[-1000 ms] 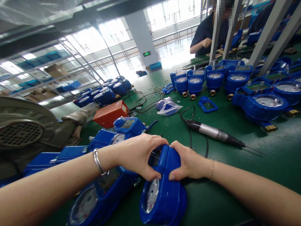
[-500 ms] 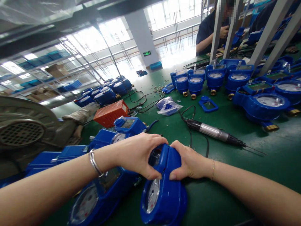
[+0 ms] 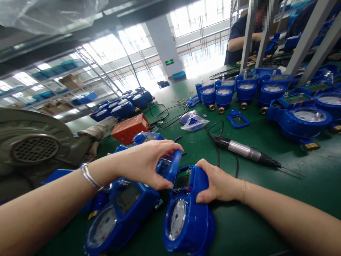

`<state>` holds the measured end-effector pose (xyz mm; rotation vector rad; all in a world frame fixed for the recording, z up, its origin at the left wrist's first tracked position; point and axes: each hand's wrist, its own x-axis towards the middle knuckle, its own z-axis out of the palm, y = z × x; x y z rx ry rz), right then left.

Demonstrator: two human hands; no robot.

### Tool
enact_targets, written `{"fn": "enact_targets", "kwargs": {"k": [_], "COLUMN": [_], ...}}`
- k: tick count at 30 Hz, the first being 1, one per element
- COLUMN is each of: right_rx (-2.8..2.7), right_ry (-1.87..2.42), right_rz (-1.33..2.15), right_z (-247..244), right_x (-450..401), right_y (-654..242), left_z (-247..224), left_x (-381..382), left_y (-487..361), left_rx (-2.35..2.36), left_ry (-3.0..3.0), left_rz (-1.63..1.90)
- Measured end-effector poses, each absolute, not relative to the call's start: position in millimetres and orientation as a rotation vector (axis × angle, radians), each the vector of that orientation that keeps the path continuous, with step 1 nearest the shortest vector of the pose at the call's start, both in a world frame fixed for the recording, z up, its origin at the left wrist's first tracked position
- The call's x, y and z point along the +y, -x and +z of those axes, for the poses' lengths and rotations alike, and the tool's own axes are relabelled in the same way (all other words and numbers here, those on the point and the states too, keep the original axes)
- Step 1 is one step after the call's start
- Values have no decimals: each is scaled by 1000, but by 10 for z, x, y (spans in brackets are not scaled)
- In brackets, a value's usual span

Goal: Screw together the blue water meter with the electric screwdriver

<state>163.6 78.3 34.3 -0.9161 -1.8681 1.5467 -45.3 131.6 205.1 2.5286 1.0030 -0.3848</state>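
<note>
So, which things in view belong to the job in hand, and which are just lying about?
Apparently in the job:
Blue window cover, held by the left hand
Blue meter with exposed display, gripped by the right hand

Lying about, untouched by these hands:
Corded driver, possibly a tool for it
Orange box
Plastic bag
Loose blue frame

Far beyond the fingers point(image 3: 170, 145), overexposed windows point(image 3: 186, 19) throw glare across the floor point(image 3: 202, 57); the overhead beam point(image 3: 133, 16) above those fingers is dim, the green tabletop point(image 3: 239, 231) to their lower right softly shadowed.
</note>
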Motion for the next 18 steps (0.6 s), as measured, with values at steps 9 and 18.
{"fn": "enact_targets", "kwargs": {"k": [9,18], "right_rx": [-1891,-1961], "right_ry": [777,586], "right_rz": [1725,1909], "right_z": [361,451], "right_x": [834,889], "right_y": [-1811,-2112], "left_z": [1976,1657], "left_x": [1018,565], "left_y": [703,641], "left_rx": [716,476], "left_ry": [-1782,-1123], "left_rz": [536,1134]}}
